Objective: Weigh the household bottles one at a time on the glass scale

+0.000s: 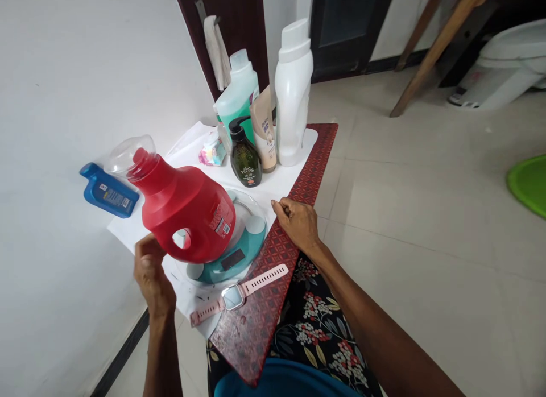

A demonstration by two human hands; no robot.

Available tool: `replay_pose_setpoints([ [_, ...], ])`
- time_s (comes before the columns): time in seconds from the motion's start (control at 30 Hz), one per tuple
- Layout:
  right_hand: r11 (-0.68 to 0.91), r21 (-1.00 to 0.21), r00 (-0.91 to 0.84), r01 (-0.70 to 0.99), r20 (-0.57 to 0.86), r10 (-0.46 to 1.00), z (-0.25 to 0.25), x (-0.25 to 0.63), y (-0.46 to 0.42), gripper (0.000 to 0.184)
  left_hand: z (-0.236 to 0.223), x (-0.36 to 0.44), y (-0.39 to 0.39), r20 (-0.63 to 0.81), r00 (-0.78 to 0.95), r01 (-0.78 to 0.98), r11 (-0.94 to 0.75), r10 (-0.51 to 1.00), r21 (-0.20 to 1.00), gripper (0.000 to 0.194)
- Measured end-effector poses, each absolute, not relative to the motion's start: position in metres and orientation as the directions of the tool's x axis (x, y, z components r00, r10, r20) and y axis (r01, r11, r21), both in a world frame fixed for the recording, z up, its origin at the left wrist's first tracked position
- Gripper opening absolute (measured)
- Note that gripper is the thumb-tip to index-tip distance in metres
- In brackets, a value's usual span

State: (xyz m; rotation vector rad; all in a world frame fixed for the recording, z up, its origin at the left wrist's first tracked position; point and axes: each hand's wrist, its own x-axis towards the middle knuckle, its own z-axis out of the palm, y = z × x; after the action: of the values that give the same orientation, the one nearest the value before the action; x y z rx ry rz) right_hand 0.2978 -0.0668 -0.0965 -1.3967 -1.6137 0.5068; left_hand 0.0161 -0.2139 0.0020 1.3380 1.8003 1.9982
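Observation:
A red jug (187, 209) with a clear cap and a moulded handle stands tilted on a round teal glass scale (239, 255). My left hand (151, 272) grips the jug's lower side by the handle, fingers curled. My right hand (296, 220) rests on the red patterned board (273, 289) just right of the scale, fingers curled under, nothing seen in it. A pink wristwatch (236, 294) lies flat in front of the scale.
Behind the scale stand a tall white bottle (293, 95), a green bottle (238, 98), a dark pump bottle (245, 158) and a beige tube (264, 132). A blue bottle (108, 192) lies at the left. White wall left; tiled floor right; green basin (531, 183).

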Motion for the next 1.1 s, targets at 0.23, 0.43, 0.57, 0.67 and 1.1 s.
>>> replay_pose_setpoints([
  [0.23, 0.269, -0.794, 0.063, 0.544, 0.359, 0.931, -0.098, 0.299, -0.066, 0.048, 0.015, 0.06, -0.171, 0.424, -0.669, 0.288, -0.314, 0.61, 0.905, 0.07],
  [0.43, 0.285, -0.79, 0.06, 0.543, 0.374, 0.925, -0.097, 0.301, -0.065, 0.049, 0.04, 0.025, -0.12, 0.489, -0.715, 0.346, -0.355, 0.5, 0.869, 0.062],
  [0.57, 0.293, -0.782, 0.059, 0.55, 0.386, 0.92, -0.097, 0.301, -0.066, 0.052, 0.057, -0.007, -0.069, 0.594, -0.664, 0.406, -0.447, 0.454, 0.797, 0.068],
  [0.67, 0.304, -0.776, 0.066, 0.553, 0.405, 0.912, -0.097, 0.302, -0.066, 0.054, 0.06, -0.028, -0.027, 0.598, -0.626, 0.391, -0.462, 0.501, 0.796, 0.077],
  [1.1, 0.349, -0.76, 0.059, 0.548, 0.451, 0.891, -0.096, 0.304, -0.069, 0.054, 0.006, -0.054, 0.078, 0.447, -0.561, 0.218, -0.396, 0.697, 0.892, 0.088],
])
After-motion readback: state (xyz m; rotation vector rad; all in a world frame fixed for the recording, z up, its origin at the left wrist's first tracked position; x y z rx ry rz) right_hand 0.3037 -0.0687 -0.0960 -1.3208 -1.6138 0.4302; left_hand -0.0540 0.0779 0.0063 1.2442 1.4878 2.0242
